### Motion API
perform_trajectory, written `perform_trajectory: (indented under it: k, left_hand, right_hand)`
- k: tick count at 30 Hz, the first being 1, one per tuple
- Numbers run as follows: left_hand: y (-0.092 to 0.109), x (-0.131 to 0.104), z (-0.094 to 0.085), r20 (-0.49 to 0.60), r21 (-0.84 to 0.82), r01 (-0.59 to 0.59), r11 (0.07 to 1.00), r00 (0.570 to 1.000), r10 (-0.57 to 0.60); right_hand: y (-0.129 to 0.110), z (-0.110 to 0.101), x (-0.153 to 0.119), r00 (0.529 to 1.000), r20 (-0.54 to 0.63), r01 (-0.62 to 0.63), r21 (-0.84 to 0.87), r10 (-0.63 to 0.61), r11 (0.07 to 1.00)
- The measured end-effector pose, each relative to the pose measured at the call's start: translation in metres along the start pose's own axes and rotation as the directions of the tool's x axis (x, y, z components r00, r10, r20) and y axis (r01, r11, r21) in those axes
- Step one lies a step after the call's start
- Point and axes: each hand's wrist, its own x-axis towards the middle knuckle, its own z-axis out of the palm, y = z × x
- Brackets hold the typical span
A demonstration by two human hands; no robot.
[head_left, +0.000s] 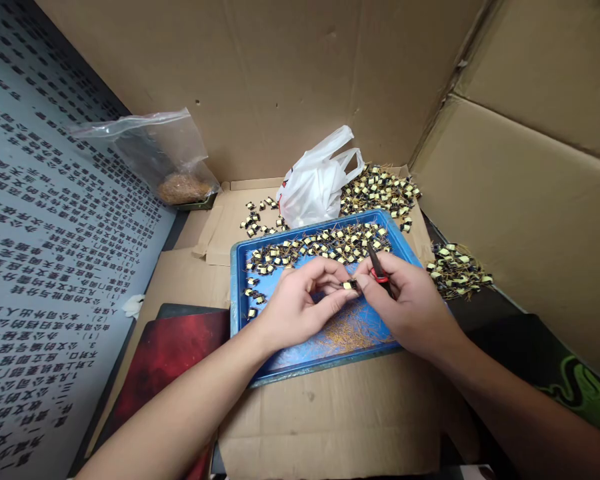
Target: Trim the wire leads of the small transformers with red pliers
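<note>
Over the blue tray (325, 363), my left hand (305, 300) pinches a small wire-wound coil (349, 285) with a yellow-taped middle and black ends. My right hand (405, 297) meets it from the other side, thumb and fingertip at the coil's right end. A slim black hand tool with a red part (379, 270) lies in my right hand, its dark end pointing up and away; its exact kind is partly hidden by the fingers. Similar coils (337, 245) with copper leads line the tray's far side. Short copper wire clippings (353, 327) are scattered beneath my hands.
Behind the tray stand a white plastic bag (313, 187) and a large heap of coils (380, 193). Another coil pile (457, 270) lies to the right. A clear bag of copper wire bits (185, 189) sits at back left. Cardboard walls (280, 80) enclose the back and right.
</note>
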Motion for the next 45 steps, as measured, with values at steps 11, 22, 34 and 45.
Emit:
perform_trajectory:
  k: [11, 22, 34, 45]
  left_hand:
    - [0.0063, 0.0060, -0.0020, 0.118, -0.393, 0.123, 0.911, 0.990, -0.082]
    - [0.0043, 0.0046, -0.0018, 0.129, -0.397, 0.125, 0.909, 0.988, -0.080]
    - [0.0044, 0.0040, 0.0029, 0.103, -0.387, 0.116, 0.915, 0.991, -0.082]
    - [0.0054, 0.0032, 0.0020, 0.124, -0.366, 0.143, 0.920, 0.987, -0.104]
  right_hand:
    - [-0.0035, -0.0056, 0.0058, 0.992, 0.121, -0.089, 0.374, 0.046, 0.923]
    - [-0.0030, -0.0067, 0.0028, 0.997, 0.073, -0.010, 0.280, -0.011, 0.960]
    - [0.0038, -0.0048, -0.0002, 0.888, -0.101, 0.376, -0.401, -0.449, 0.835]
    - [0.0008, -0.0091, 0.0006, 0.962, 0.002, 0.264, -0.263, -0.273, 0.928]
